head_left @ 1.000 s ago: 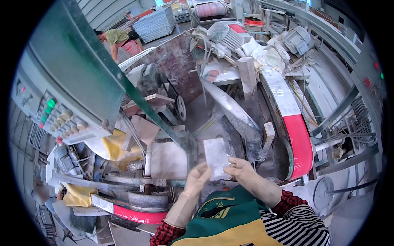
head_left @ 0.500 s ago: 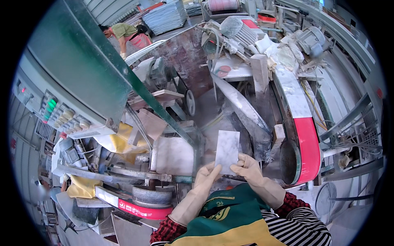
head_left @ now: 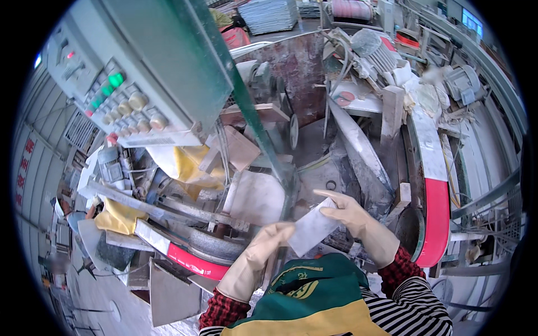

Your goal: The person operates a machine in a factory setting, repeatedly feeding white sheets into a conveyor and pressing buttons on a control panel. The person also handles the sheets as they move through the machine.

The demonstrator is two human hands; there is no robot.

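Note:
A small white-grey rectangular stone tile (head_left: 312, 228) is held tilted in front of my green and yellow apron (head_left: 319, 291). My left hand (head_left: 269, 241), in a cream rubber glove, pinches the tile's left edge. My right hand (head_left: 357, 219), gloved the same way, grips its upper right corner with the thumb on the face and the index finger reaching out past the edge. Right of my right hand is a belt grinding machine with a red and white belt (head_left: 434, 215). A second red and white belt (head_left: 193, 262) runs at the lower left.
A control box (head_left: 131, 84) with lit green buttons and a green post (head_left: 255, 123) stand at the left. Motors (head_left: 462, 84) sit far right. Stone slabs (head_left: 174, 294) lean at the lower left. Parts of a co-worker (head_left: 232, 31) and another person (head_left: 73, 215) show farther off.
The tile has gone from upright to tilted, its top leaning right. My right index finger has stretched out. The view has turned left, so the machines appear farther right.

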